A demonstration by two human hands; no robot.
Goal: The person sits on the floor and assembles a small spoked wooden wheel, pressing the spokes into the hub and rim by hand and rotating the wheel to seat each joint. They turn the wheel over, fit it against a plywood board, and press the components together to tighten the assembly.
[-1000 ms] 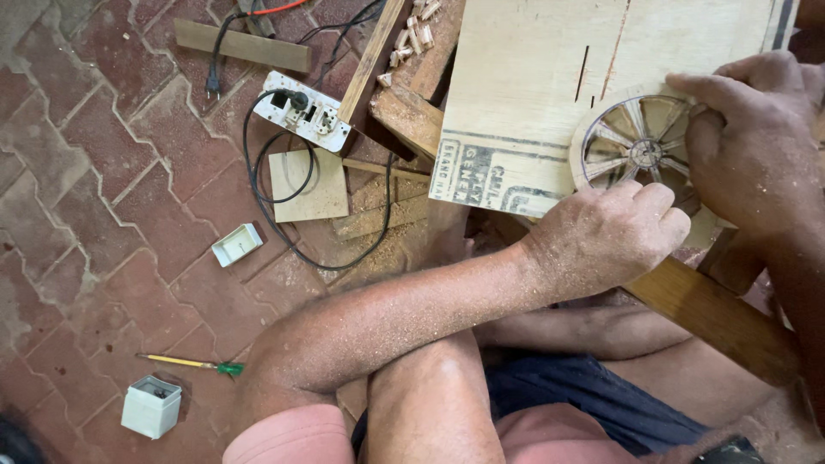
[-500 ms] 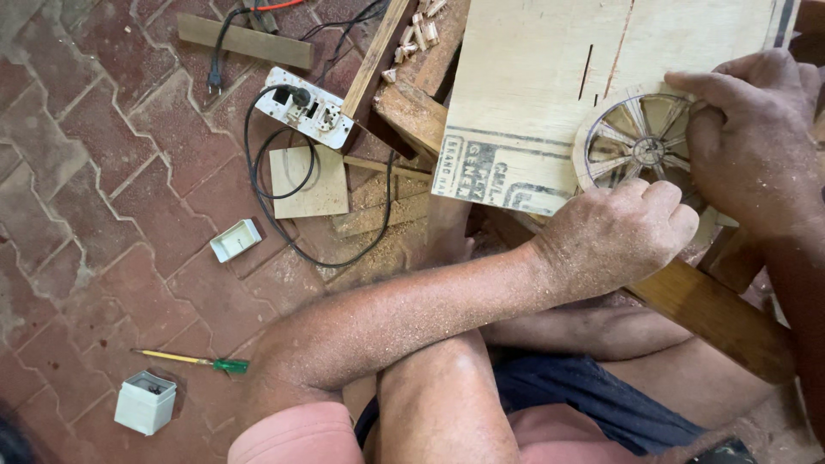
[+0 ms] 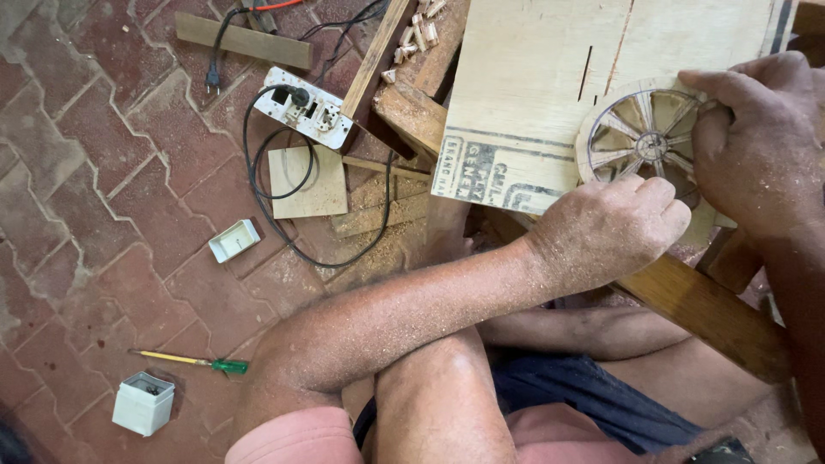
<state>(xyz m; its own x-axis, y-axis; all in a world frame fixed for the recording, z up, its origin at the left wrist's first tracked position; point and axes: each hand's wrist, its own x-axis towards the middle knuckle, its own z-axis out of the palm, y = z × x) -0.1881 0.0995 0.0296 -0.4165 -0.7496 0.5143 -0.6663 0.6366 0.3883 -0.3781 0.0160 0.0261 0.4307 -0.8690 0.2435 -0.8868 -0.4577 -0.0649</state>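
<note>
A spoked wooden wheel is worked on a plywood board above a brick floor.

The plywood board [image 3: 550, 86] is seen at 1 o'clock, with the wooden wheel [image 3: 640, 137] lying on its lower right part. The wheel's right rim is gripped by the curled right hand [image 3: 756, 146]. The left hand [image 3: 614, 228], at the wheel's 6 o'clock, is closed, seemingly on a small tool that is hidden. A white power strip [image 3: 305, 107] lies at 11 o'clock, a green-handled screwdriver [image 3: 193, 363] at 8 o'clock.

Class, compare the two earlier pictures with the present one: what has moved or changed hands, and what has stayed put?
Very little changed. The left hand stays closed at the near edge of the wooden wheel, and the right hand keeps its hold on the wheel's far side; nothing was picked up or let go. The plywood board, power strip, screwdriver and small white box lie as before.
</note>
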